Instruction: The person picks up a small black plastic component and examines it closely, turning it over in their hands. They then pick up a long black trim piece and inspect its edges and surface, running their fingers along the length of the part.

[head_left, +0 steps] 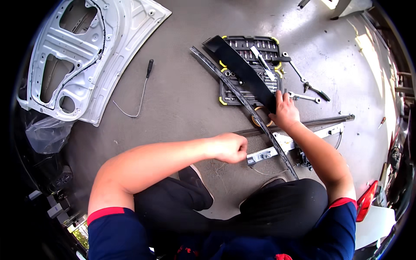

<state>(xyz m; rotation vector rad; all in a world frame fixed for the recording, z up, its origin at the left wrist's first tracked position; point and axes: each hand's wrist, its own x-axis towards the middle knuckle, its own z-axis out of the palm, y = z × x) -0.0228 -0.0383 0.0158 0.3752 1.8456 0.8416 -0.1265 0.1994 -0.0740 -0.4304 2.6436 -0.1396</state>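
My right hand [287,112] grips the lower end of a long, flat black trim panel [245,71], thumb on one side and fingers on the other. The panel slants across an open socket set case [225,96] with yellow corners. My left hand [230,148] is curled closed above the floor, by the end of a silver window regulator rail [261,155]; its fingers hide whatever is inside. Between my hands slants a long dark strip [236,92], crossing the regulator. A roll of tan tape [255,118] lies partly under the strip. Behind the regulator lies a dark channel [331,121].
A white car door shell [117,43] lies at far left, with clear plastic sheeting [50,134] beside it. A bent thin tool with a black handle [144,89] lies on the floor. Wrenches [296,69] and a ratchet [317,92] rest right of the case. A red tail light [366,201] is at right.
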